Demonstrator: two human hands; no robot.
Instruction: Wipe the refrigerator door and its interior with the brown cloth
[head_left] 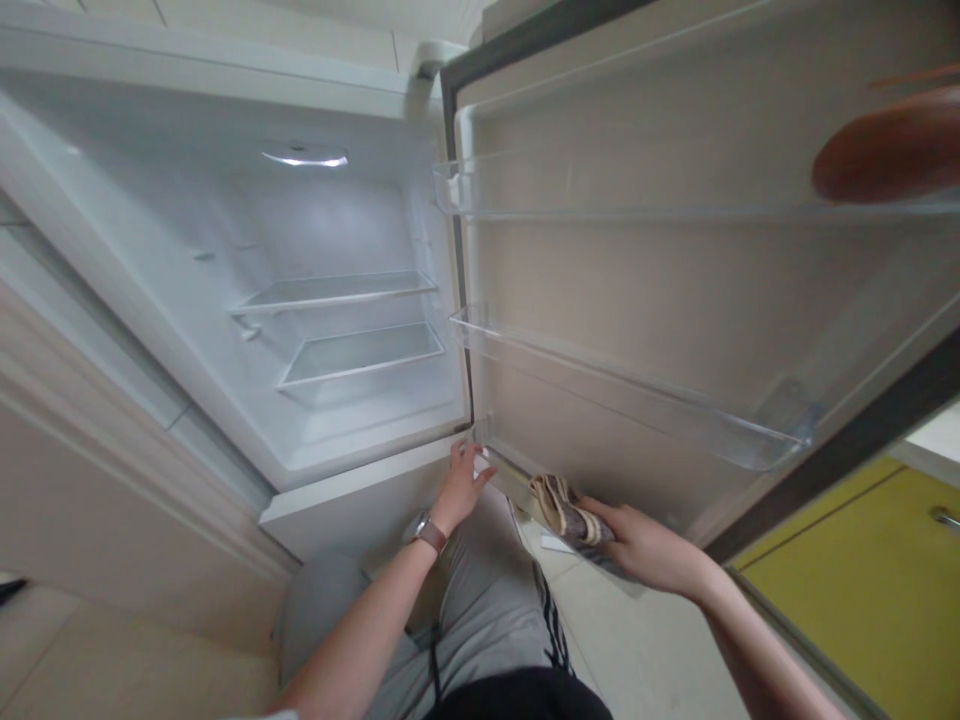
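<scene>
My right hand is closed on a folded brown-and-cream patterned cloth. It presses the cloth against the clear lowest door shelf of an open fridge door. My left hand, with a watch on its wrist, has its fingers curled over the hinge-side end of that same shelf. Part of the shelf is hidden behind the cloth and my right hand.
To the left is the lit fridge interior with two glass shelves, the upper one near mid-height. Another clear door shelf juts out above my hands. A yellow cabinet stands at right. A blurred reddish-brown shape shows at upper right.
</scene>
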